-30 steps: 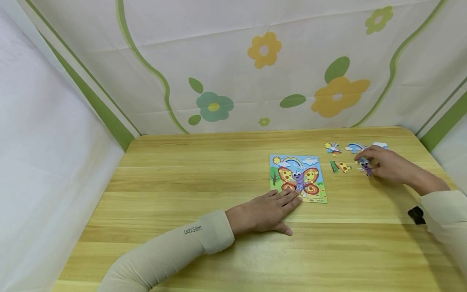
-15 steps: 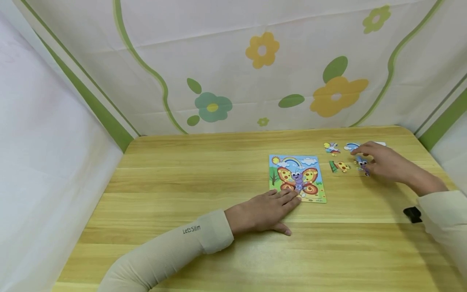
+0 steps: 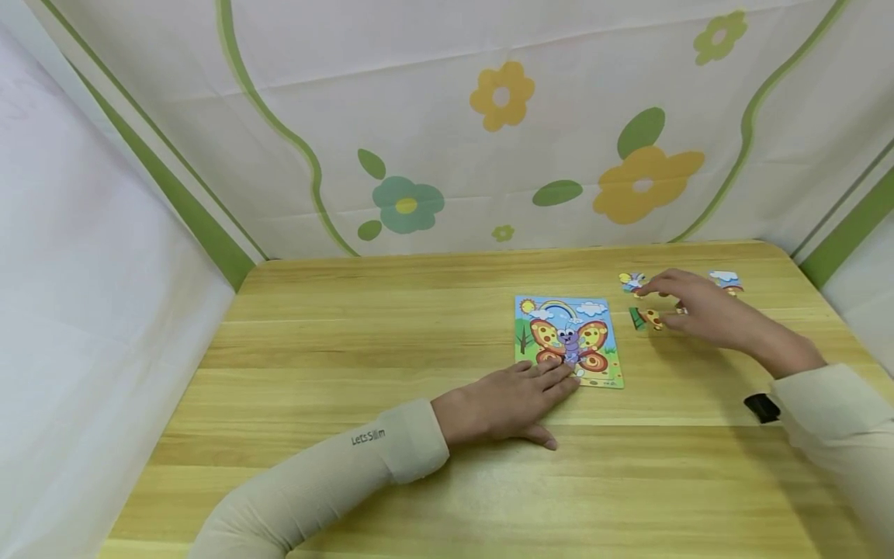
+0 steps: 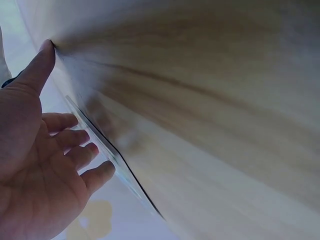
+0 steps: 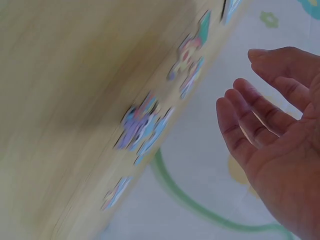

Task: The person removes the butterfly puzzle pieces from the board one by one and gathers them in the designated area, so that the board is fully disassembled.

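Observation:
A square butterfly puzzle board [image 3: 594, 310] lies on the table, slightly right of centre in the head view. My left hand [image 3: 506, 404] rests with fingers outstretched, its fingertips over the board's near edge. My right hand [image 3: 719, 310] hovers above several loose puzzle pieces, thumb and fingers apart. Near its fingertips lie a green-and-yellow wing piece [image 3: 639, 318] and a sun piece [image 3: 631, 280]. In the right wrist view nothing is between the fingers, and a purple face piece [image 5: 134, 127] lies on the table, hidden under the hand in the head view.
A cloud piece [image 3: 724, 277] lies beyond the right hand, near the table's back edge. Behind the wooden table [image 3: 335, 334] hangs a white cloth [image 3: 433, 101] printed with flowers. A small black object [image 3: 761, 407] shows at the right sleeve cuff.
My right hand has moved left, from over the purple face piece toward the wing and sun pieces. The cloud piece is uncovered behind it. My left hand stays in place.

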Tool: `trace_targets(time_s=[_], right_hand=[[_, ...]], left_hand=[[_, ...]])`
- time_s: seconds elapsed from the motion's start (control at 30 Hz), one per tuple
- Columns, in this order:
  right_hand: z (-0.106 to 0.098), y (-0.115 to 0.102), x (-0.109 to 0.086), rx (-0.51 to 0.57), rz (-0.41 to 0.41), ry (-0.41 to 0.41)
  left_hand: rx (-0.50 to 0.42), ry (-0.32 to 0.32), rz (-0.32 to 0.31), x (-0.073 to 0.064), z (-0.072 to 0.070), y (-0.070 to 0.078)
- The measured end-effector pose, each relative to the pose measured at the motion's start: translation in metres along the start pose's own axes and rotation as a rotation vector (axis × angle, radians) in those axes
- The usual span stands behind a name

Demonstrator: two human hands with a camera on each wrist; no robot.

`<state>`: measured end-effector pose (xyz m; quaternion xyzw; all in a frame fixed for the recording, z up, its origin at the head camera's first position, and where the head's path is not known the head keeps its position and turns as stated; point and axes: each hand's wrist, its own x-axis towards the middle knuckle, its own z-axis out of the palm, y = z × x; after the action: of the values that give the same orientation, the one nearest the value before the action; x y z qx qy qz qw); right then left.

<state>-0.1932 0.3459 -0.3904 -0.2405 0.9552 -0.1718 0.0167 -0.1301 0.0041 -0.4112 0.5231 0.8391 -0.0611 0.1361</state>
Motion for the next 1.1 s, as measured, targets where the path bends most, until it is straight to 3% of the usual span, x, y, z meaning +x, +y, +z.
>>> trace_targets(time_s=[0.33, 0.7, 1.1], right_hand=[[0.010, -0.028, 0.013, 0.050, -0.025, -0.060], [0.025, -0.050, 0.020, 0.117, -0.063, -0.062], [0.036, -0.057, 0.029, 0.165, -0.126, -0.093]], left_hand=[[0.017, -0.021, -0.017, 0.008, 0.000, 0.006], [0.003, -0.026, -0.044, 0.009, 0.003, 0.008], [0.013, -0.029, -0.039, 0.009, 0.003, 0.008]])
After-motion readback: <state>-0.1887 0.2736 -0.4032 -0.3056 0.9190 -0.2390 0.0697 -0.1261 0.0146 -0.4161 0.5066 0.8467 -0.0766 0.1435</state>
